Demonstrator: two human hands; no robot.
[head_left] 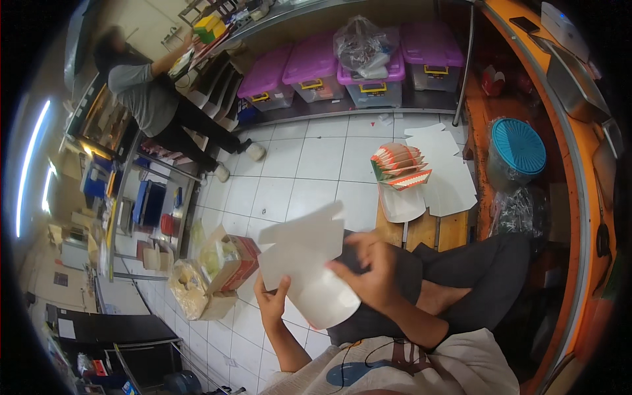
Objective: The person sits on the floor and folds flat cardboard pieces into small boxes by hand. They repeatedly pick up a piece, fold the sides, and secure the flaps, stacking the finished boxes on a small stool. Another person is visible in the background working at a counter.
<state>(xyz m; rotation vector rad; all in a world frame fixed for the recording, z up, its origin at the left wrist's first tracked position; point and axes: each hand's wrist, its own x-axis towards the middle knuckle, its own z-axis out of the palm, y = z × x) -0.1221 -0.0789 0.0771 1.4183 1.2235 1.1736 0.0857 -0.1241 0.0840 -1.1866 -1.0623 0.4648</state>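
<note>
1. Paper box (306, 263), white inside, part folded; it hangs between the two hands, ahead of the body and about over the left thigh; I cannot tell whether it touches the dark trousers (467, 263).
2. Long axis, as I read it, runs from the tall flat flap at the far end, leaning left, down to the tray end, nearer the body and a little right; hollow side faces up.
3. Left hand (272, 301) holds the left edge, thumb over the near face; its grip looks narrow.
4. Right hand (376, 270) at the right edge, thumb against or just beside the rim, fingers loosely curled; blur there, so I cannot tell whether it pinches the card.
5. Key relation, to my eye: flap reaches beyond both hands, tray end lies between them; neither hand is plainly nearer, though the left has the surer hold.
6. Right-hand limits: wooden stool (421, 232) with nested red-and-white boxes (398, 164) and flat white sheets (451, 178); past it a blue-lidded tub (517, 155) and the orange table (584, 158).
7. Left-hand limit: open carton (237, 263) on the tiled floor (276, 191); its gap from the flap I cannot judge.
8. Widest room, I judge, is straight ahead, between carton and stool; legs limit any lowering.
</note>
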